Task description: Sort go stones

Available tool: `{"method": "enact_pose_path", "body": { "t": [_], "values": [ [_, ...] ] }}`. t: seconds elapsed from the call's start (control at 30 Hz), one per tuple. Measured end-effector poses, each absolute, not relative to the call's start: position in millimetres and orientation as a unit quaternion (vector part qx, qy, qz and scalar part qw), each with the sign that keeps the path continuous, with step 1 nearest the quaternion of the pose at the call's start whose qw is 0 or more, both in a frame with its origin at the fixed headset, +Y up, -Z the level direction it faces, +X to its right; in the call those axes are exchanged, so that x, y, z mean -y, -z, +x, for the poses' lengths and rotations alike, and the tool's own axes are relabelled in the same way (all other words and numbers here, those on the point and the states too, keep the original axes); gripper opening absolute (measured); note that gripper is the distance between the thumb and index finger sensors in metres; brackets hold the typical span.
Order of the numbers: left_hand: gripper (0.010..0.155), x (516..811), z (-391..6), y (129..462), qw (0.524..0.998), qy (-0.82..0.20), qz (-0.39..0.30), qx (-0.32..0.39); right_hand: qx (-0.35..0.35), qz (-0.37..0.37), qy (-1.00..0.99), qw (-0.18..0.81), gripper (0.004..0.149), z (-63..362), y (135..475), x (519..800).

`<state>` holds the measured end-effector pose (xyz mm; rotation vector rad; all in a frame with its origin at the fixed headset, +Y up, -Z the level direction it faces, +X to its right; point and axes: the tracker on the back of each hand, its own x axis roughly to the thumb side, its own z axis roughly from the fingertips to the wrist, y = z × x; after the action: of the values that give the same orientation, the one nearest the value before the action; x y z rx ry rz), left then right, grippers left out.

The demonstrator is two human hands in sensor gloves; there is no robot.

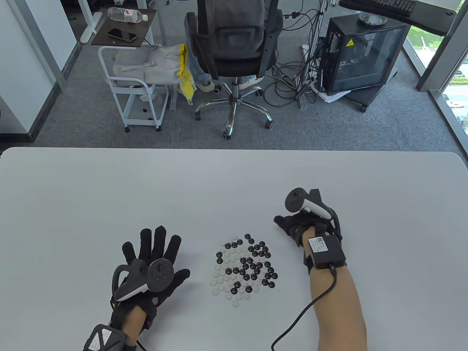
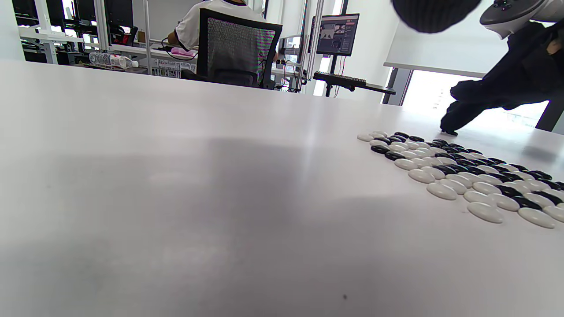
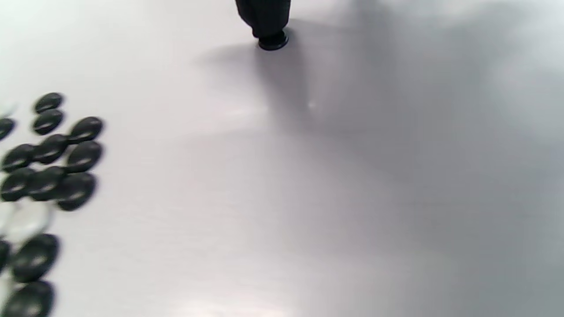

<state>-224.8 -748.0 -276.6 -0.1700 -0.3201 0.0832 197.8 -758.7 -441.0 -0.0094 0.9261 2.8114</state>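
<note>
A mixed pile of black and white Go stones (image 1: 243, 267) lies on the white table (image 1: 234, 182), whites mostly on its left, blacks on its right. My left hand (image 1: 155, 252) lies flat to the left of the pile, fingers spread, holding nothing. My right hand (image 1: 292, 225) is just beyond the pile's upper right. In the right wrist view one fingertip (image 3: 264, 17) presses down on a single black stone (image 3: 273, 42) that sits apart from the pile's black stones (image 3: 53, 154). The left wrist view shows the same stone (image 2: 449, 131) under that finger, past the pile (image 2: 462, 171).
Beyond the table's far edge stand an office chair (image 1: 234, 47), a white trolley (image 1: 135, 91) and a computer case (image 1: 362, 55) with cables on the floor. A cable (image 1: 307, 310) runs from my right wrist across the table.
</note>
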Motion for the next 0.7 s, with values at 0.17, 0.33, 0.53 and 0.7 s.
{"method": "enact_pose_path", "body": {
  "t": [0.17,0.33,0.53,0.7],
  "values": [
    [0.087,748,-225,277,0.983,-0.040,-0.085,0.158,-0.319,-0.078,-0.943,0.058,0.070,261,427,754],
    [0.087,748,-224,276,0.983,-0.038,-0.084,0.159,-0.323,-0.125,-0.936,0.060,0.071,306,412,753],
    [0.088,748,-225,276,0.983,-0.038,-0.087,0.155,-0.295,-0.098,-0.949,0.055,0.070,304,409,742],
    [0.087,749,-224,278,0.983,-0.041,-0.087,0.155,-0.288,0.000,-0.951,0.117,0.068,254,418,718]
  ]
}}
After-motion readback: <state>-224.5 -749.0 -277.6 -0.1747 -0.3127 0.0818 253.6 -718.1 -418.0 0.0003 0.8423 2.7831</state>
